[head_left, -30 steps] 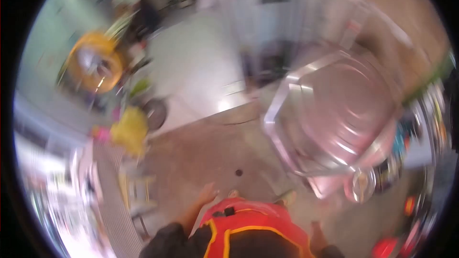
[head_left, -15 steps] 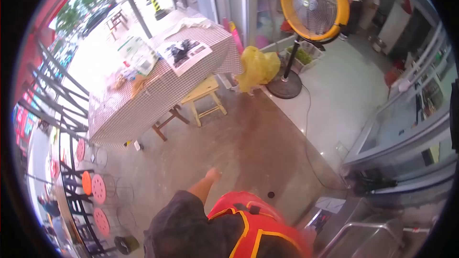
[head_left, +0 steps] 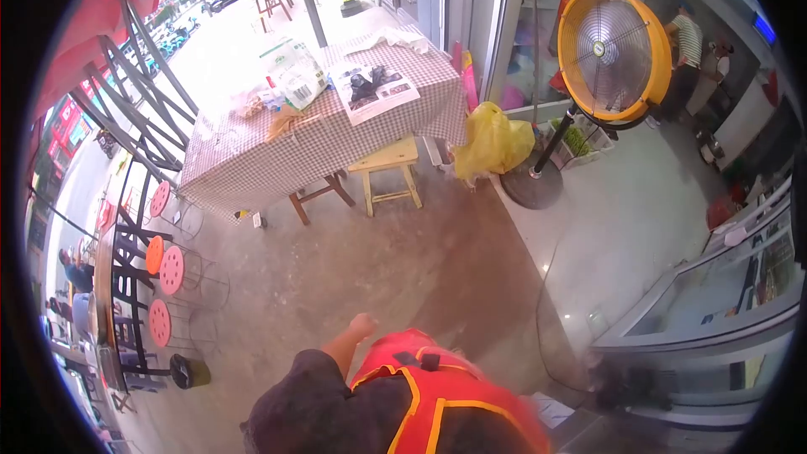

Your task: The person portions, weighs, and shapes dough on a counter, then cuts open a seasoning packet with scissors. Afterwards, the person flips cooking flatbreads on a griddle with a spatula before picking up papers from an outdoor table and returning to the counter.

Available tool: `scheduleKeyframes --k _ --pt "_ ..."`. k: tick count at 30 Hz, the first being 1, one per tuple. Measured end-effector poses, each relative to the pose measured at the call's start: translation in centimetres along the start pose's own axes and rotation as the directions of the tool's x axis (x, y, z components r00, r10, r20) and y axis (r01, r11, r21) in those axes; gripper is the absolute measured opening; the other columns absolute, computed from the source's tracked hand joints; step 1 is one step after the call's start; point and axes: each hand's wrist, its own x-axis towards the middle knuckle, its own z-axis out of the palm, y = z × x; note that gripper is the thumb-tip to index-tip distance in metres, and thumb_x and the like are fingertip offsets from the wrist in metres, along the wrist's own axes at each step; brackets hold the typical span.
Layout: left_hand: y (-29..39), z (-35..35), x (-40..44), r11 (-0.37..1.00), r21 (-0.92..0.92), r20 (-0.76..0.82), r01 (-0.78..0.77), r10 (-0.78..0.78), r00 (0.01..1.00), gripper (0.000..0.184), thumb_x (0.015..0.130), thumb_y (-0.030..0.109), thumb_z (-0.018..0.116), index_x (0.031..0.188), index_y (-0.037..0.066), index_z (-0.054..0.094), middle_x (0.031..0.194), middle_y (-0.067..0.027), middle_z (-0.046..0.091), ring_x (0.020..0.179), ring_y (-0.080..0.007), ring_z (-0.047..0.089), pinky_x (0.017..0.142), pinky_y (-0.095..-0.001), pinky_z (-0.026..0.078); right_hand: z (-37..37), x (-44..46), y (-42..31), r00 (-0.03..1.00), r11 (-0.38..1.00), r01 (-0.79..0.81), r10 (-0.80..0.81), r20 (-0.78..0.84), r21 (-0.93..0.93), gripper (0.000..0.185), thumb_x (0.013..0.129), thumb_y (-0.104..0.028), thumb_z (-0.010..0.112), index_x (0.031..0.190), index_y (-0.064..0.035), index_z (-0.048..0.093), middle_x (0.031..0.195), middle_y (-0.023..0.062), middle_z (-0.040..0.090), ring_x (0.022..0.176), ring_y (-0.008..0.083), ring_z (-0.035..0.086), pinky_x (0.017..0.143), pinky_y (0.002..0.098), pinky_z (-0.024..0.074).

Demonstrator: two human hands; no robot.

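Observation:
My left hand [head_left: 363, 325] hangs out in front of my body, over the brown concrete floor, at the end of a bent arm in a dark sleeve. It touches nothing that I can see. It is small and foreshortened, and its fingers are hidden. My right hand does not show. Below, the red apron [head_left: 420, 378] with yellow edging covers my front. Ahead stands a table with a checked tablecloth [head_left: 252, 164]. On it are a printed sheet [head_left: 395, 101] with a black plastic bag [head_left: 367, 84] and a white-and-green package [head_left: 296, 76].
A wooden stool [head_left: 388, 155] stands at the table, near a yellow plastic bag [head_left: 496, 141] and a yellow standing fan [head_left: 609, 55]. A cord crosses the floor. Pink stools [head_left: 171, 269] and a bin [head_left: 190, 371] are at left, glass-fronted equipment [head_left: 714, 307] at right. People stand at the back right.
My view has turned, so the table and fan appear farther right. The metal rail at lower right has left the view. My left hand has shifted slightly left and down in the picture.

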Motion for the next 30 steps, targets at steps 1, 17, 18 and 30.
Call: scheduleKeyframes --k 1,17,18,30 --pt "3.0 -1.4 -1.4 0.993 -0.087 0.008 0.08 -0.08 0.997 0.035 0.082 0.033 0.054 0.087 0.0 0.065 0.083 -0.0203 0.064 0.076 -0.0332 0.063 0.072 -0.0425 0.049 8.1 -3.4 -4.2 0.903 0.839 -0.011 -0.226 -0.366 -0.545 0.025 0.076 -0.034 0.046 0.069 -0.011 0.05 0.064 0.0119 0.048 0.049 0.0296 0.045 0.042 0.037 0.0365" --pt "6.5 -0.9 1.5 0.987 -0.158 -0.197 -0.034 0.002 0.98 0.032 0.081 0.028 0.054 0.097 0.002 0.064 0.098 -0.0209 0.062 0.093 -0.0362 0.059 0.082 -0.0427 0.047 6.0 2.9 -12.3 0.957 -0.648 -0.05 0.187 -0.222 -0.76 0.037 0.077 -0.032 0.055 0.108 -0.0171 0.045 0.105 0.0147 0.047 0.09 0.037 0.048 0.071 0.0437 0.0401" --pt "4.3 -0.6 2.4 0.996 -0.067 -0.168 -0.057 0.045 0.985 0.033 0.082 0.029 0.053 0.094 0.002 0.065 0.096 -0.0206 0.062 0.092 -0.0361 0.059 0.081 -0.0429 0.047 6.0 3.3 -13.3 0.99 -0.617 -0.013 0.104 -0.098 -0.787 0.028 0.075 -0.032 0.055 0.097 -0.0158 0.046 0.093 0.0135 0.047 0.08 0.0346 0.047 0.064 0.0423 0.0396" --pt "6.5 -16.8 13.9 0.954 -0.285 -0.281 -0.091 0.007 0.96 0.035 0.082 0.033 0.052 0.091 0.002 0.066 0.089 -0.0203 0.064 0.086 -0.0341 0.061 0.077 -0.0414 0.047 23.2 17.0 -21.3 0.854 -0.774 0.374 0.071 0.516 -0.511 0.017 0.068 -0.025 0.054 0.059 -0.011 0.057 0.066 0.013 0.059 0.065 0.0302 0.059 0.055 0.0462 0.044"
